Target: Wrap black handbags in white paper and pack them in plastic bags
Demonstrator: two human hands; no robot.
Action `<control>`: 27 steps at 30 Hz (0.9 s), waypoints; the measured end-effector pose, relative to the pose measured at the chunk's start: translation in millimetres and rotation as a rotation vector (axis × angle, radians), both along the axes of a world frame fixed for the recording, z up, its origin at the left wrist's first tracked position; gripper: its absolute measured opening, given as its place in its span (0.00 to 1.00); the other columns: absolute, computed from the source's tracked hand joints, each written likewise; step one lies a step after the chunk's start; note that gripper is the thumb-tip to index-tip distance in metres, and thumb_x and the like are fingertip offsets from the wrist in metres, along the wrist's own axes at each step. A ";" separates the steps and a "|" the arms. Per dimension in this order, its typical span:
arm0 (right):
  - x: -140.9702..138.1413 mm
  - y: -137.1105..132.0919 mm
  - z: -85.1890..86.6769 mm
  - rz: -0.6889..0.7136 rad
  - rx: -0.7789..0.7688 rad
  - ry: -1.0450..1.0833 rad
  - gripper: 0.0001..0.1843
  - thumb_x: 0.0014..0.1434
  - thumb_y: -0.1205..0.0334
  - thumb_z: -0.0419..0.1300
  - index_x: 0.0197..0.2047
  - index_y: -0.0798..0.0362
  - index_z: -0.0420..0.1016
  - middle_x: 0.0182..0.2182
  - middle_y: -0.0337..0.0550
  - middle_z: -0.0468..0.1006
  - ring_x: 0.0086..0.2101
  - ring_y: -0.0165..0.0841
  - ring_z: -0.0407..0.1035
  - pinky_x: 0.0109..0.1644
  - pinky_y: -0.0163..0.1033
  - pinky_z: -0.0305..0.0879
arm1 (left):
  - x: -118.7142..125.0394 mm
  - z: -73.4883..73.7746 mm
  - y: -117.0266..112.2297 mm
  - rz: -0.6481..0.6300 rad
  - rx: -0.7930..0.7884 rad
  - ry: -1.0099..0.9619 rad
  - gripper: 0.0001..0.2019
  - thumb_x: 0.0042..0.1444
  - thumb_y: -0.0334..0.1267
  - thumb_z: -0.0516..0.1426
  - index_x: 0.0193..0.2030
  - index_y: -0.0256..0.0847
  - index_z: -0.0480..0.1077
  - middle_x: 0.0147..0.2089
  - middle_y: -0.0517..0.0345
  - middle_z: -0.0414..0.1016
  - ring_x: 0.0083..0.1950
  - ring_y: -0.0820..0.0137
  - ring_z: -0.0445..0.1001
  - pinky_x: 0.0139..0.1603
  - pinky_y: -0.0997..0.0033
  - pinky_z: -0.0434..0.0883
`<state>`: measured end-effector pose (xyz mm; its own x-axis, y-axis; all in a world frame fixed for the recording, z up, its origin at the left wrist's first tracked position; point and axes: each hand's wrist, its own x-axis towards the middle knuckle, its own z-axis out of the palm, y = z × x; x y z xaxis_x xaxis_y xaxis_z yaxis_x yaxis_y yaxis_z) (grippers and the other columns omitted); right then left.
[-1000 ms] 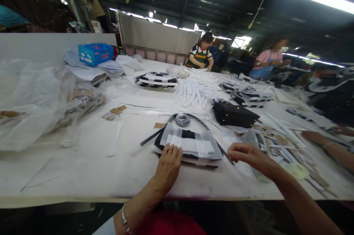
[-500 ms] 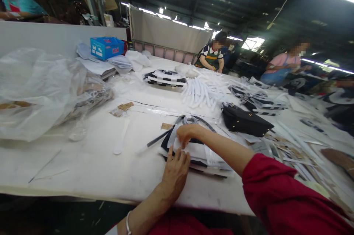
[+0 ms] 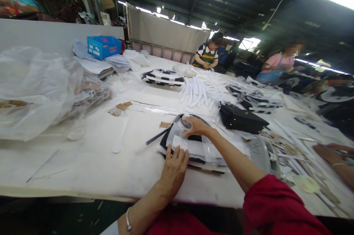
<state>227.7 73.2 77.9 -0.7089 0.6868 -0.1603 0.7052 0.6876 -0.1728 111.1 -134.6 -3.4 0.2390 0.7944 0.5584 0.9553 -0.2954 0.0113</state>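
Right hand (image 3: 199,127): now shifting from white sheet (image 3: 179,142) to coil (image 3: 183,120), fingers and thumb curving apart. Left hand (image 3: 174,170): resting on sheet, fingers slightly spread. Wrapped bag (image 3: 207,154): lying near-left of black handbag (image 3: 242,117), long axis running crosswise, handle pointing away from worker. Plastic bag (image 3: 35,80), far left of handbag: holding bundled pieces (image 3: 95,93).

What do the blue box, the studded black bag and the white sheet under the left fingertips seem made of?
Blue box: probably printed cardboard, going by flat sides and lettering.
Black bag: smooth, mostly dull; perhaps leather or imitation, with metallic-looking gold studs.
White sheet: matte, plain; paper or foam, can't tell which.
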 end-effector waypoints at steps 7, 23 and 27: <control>25.8 -21.9 -17.4 -0.316 0.217 0.326 0.35 0.58 0.48 0.63 0.64 0.53 0.65 0.64 0.56 0.64 0.64 0.47 0.56 0.68 0.55 0.46 | -1.5 -0.9 -2.4 -0.003 -0.058 -0.017 0.20 0.61 0.26 0.49 0.60 0.38 0.65 0.54 0.48 0.73 0.62 0.58 0.67 0.68 0.39 0.54; 121.6 -129.9 -73.4 -0.226 0.370 0.260 0.33 0.68 0.43 0.45 0.71 0.49 0.54 0.68 0.48 0.57 0.68 0.46 0.49 0.70 0.59 0.41 | -42.7 -3.7 41.3 0.063 -0.044 0.032 0.30 0.65 0.54 0.49 0.68 0.40 0.59 0.67 0.44 0.64 0.68 0.55 0.60 0.66 0.49 0.56; 120.1 -130.1 -84.0 -0.215 0.423 0.298 0.33 0.68 0.43 0.46 0.70 0.51 0.58 0.67 0.49 0.60 0.67 0.47 0.50 0.70 0.60 0.40 | -45.8 -26.9 39.8 0.061 -0.062 0.011 0.34 0.65 0.57 0.47 0.71 0.39 0.52 0.70 0.45 0.58 0.71 0.51 0.55 0.68 0.45 0.53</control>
